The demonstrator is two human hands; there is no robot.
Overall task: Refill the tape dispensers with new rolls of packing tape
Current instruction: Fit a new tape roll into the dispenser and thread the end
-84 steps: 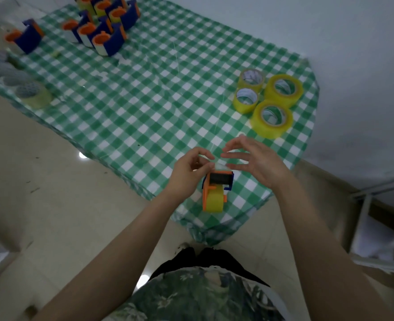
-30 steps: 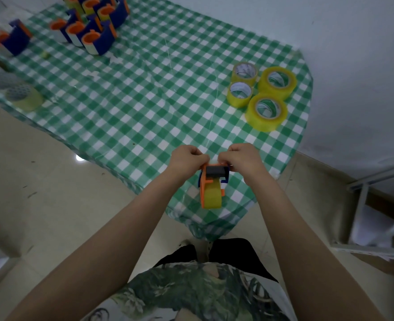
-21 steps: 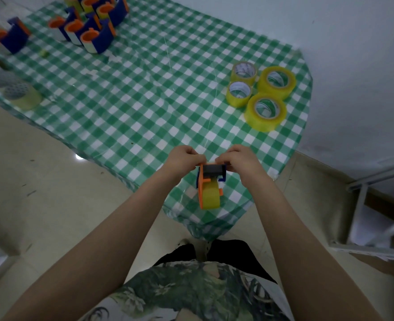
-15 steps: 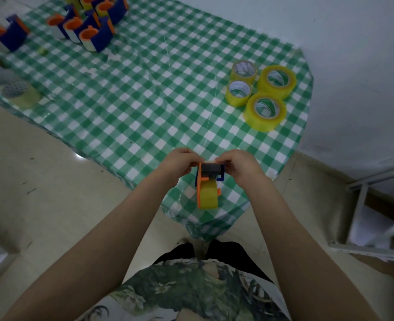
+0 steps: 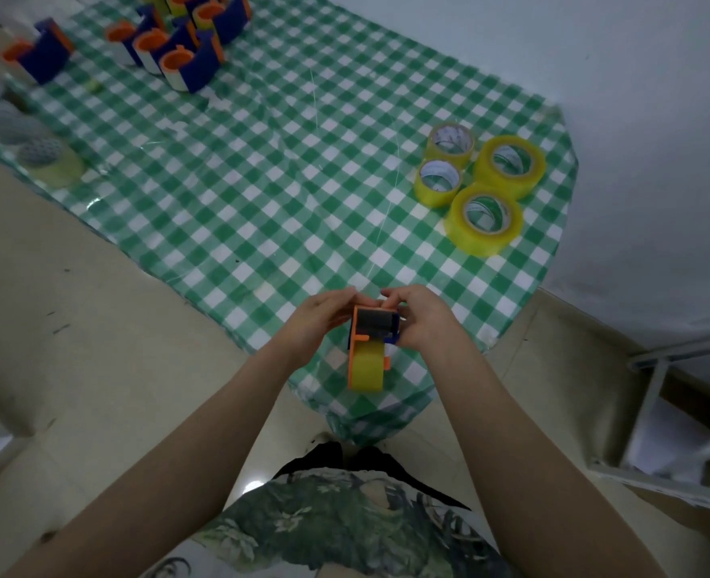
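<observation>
An orange and blue tape dispenser (image 5: 373, 327) is held in the air over the near corner of the table (image 5: 261, 181), just above the cloth's edge. A yellow roll (image 5: 368, 371) sits in its lower end, and a dark roller bar crosses its top. The left hand (image 5: 322, 321) grips the dispenser's orange side with curled fingers. The right hand (image 5: 422, 321) clasps the blue side, its fingertips bent over the top edge.

The table wears a green and white checked cloth under a clear cover. Four rolls of yellow tape (image 5: 484, 216) lie flat in a close group near its right edge, well apart from the hands. At the far left corner stands a cluster of blue and orange dispensers (image 5: 186, 60), with a single dispenser (image 5: 38, 50) set apart to their left. Along the left edge lies a blurred row of grey-topped rolls (image 5: 40, 158).
</observation>
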